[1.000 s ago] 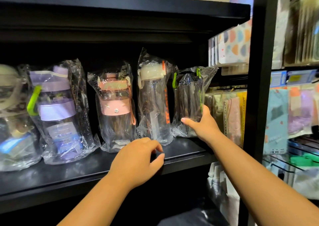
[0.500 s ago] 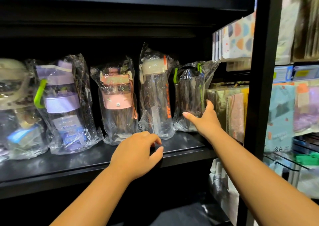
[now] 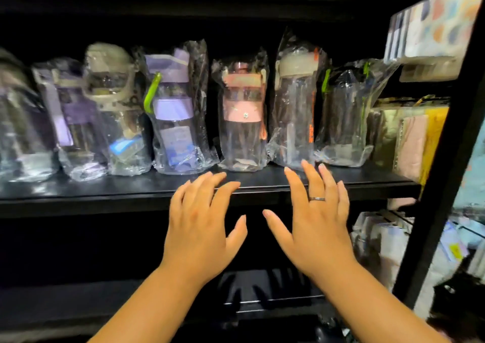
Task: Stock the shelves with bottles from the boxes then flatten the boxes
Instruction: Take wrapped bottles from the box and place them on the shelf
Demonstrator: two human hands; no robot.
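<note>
Several plastic-wrapped bottles stand in a row on the black shelf (image 3: 354,182): a purple-lidded bottle (image 3: 174,117), a pink bottle (image 3: 242,117), a white-lidded bottle with orange lettering (image 3: 296,106) and a dark bottle with green strap (image 3: 343,117) at the right end. More wrapped bottles (image 3: 78,122) fill the left, blurred. My left hand (image 3: 202,227) and my right hand (image 3: 315,224) hover side by side in front of the shelf edge, fingers spread and straight, holding nothing. A ring sits on my right hand. No box shows.
A black upright post (image 3: 441,185) bounds the shelf on the right. Beyond it hang packaged stationery and patterned notebooks (image 3: 430,28). A lower black shelf (image 3: 78,303) lies below, with dark items under my wrists.
My right hand has let go of the dark green-strapped bottle and drawn back. My left hand left the shelf edge and opened flat. The view moved left and down.
</note>
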